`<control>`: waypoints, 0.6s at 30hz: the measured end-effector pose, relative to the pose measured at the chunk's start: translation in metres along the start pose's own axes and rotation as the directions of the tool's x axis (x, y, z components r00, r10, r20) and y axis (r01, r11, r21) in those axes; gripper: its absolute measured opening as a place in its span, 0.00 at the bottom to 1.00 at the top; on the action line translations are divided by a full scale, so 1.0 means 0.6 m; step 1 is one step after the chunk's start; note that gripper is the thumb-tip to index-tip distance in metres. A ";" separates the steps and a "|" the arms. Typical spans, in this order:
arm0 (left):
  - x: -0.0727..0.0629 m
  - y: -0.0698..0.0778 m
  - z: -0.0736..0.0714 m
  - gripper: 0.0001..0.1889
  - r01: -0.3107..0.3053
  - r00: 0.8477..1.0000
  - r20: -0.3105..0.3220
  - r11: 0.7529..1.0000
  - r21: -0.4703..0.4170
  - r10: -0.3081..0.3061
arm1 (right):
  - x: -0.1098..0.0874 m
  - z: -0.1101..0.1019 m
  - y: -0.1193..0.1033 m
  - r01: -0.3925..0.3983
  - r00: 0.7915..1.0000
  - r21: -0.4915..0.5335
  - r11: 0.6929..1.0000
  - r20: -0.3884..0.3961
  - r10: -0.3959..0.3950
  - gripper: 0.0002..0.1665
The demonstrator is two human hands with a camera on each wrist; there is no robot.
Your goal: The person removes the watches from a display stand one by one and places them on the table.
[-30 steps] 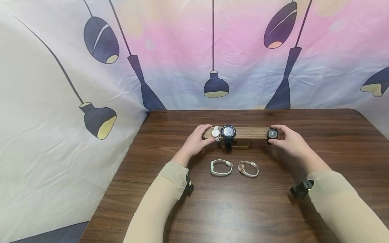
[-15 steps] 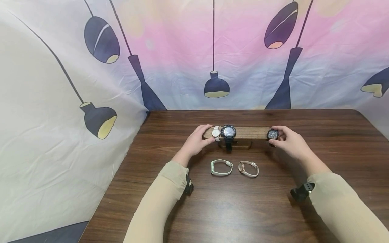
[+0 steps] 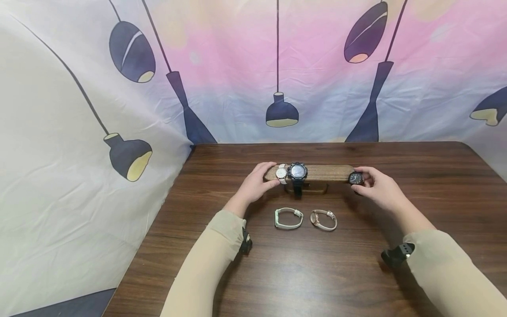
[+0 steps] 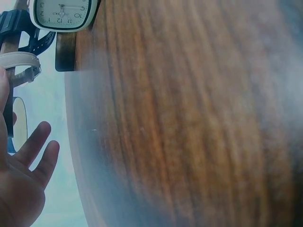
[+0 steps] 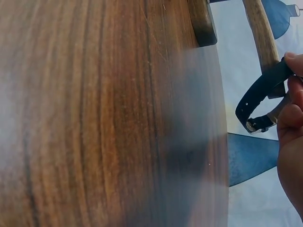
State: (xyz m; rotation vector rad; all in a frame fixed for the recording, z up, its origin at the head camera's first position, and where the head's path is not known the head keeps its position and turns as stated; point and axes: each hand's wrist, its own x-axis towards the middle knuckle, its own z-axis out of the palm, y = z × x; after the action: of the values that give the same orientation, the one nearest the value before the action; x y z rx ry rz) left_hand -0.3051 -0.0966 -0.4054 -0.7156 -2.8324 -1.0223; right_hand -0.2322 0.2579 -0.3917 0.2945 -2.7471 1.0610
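A wooden watch stand (image 3: 328,173) has a long bar on a low base. My left hand (image 3: 255,182) grips the bar's left end, thumb in front and fingers behind. Beside it on the bar sit a white-strapped watch (image 3: 281,173) and a chunky black digital watch (image 3: 298,171). At the bar's right end, my right hand (image 3: 382,187) pinches a black square-faced watch (image 3: 355,178). Its buckled black strap (image 5: 258,97) hangs as a loop by the bar end in the right wrist view; whether the loop encircles the bar I cannot tell.
Before the stand, a mint-green watch (image 3: 288,219) and a white-strapped rose-gold watch (image 3: 323,220) lie on their sides on the brown wooden table (image 3: 293,273). Behind the table hangs a cloth (image 3: 237,66) printed with lamps.
My right hand has shifted slightly toward me and rightward, with the black square-faced watch lower against the bar's end. The left hand and the stand have stayed in place.
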 end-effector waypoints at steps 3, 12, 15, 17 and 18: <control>-0.001 0.000 -0.002 0.32 0.000 1.000 0.001 1.000 0.003 0.000 | -0.004 0.001 0.000 0.013 1.000 -0.005 1.000 -0.002 -0.013 0.31; 0.000 0.003 -0.003 0.31 0.001 1.000 0.002 1.000 0.004 -0.001 | -0.018 0.002 0.002 0.037 0.999 0.001 0.999 0.018 -0.037 0.30; 0.000 0.002 -0.002 0.32 0.003 1.000 0.003 1.000 0.006 -0.003 | -0.022 0.004 0.005 0.035 0.999 0.012 0.999 0.034 -0.035 0.30; 0.000 0.001 -0.002 0.32 0.000 1.000 0.000 1.000 0.004 0.000 | -0.024 0.006 0.007 0.028 0.998 0.004 1.000 0.050 -0.028 0.30; 0.000 0.001 -0.002 0.32 -0.001 1.000 0.000 1.000 0.002 0.001 | -0.025 0.007 0.007 0.026 0.998 -0.006 1.000 0.057 -0.026 0.29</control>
State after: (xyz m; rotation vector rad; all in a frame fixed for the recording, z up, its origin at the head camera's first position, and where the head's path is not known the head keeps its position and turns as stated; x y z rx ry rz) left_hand -0.3050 -0.0968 -0.4042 -0.7171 -2.8322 -1.0188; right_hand -0.2194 0.2601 -0.4009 0.3637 -2.7883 1.0526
